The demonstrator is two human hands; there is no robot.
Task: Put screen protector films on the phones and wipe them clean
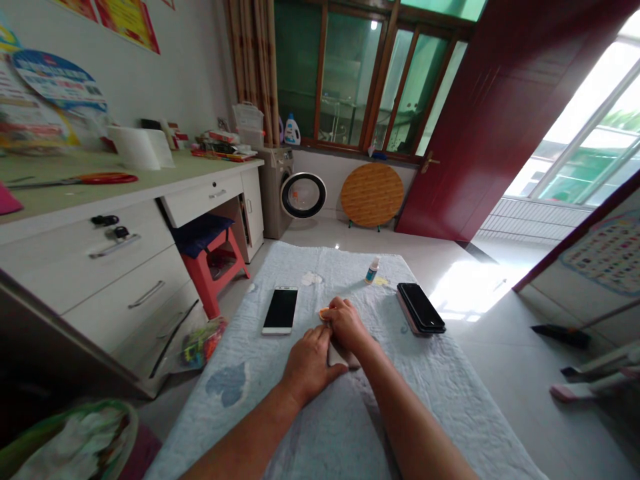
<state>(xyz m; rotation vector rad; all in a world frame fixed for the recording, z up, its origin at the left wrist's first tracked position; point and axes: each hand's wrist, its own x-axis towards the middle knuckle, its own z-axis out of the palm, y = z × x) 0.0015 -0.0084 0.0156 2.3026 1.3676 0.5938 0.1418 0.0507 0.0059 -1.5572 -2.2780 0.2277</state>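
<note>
1. Head view, work surface: a counter point(300, 413) covered with a pale quilted cloth point(440, 400) runs from the camera toward 12 o'clock.
2. Left hand point(309, 363): laid flat, fingers together, pressing on a pale flat phone point(336, 355) that lies at the centre of the cloth. Most of the phone is hidden under both hands; only a strip of its edge shows.
3. Right hand point(345, 325): curled, fingertips pinched on a small orange item point(324, 312) at the far end of the phone. What the orange item is cannot be told.
4. At 10 o'clock of the hands, just beside them: a white handset point(281, 310), screen up, lying flat.
5. At 2 o'clock, apart from the hands: a black handset point(421, 308) lying on the cloth.
6. At 12 o'clock, near the far cloth edge: a small bottle point(372, 270), upright, with a white wad point(311, 278) at 11 o'clock.
7. Handling judgement: the phone is likely stiff, light, smooth and glass-faced, therefore fragile and slippery. Grip it by the long side edges, not the face; the soft cloth should limit sliding.
8. Surroundings at 9 o'clock: a desk point(150, 180) with drawers and a red stool point(213, 263).
</note>
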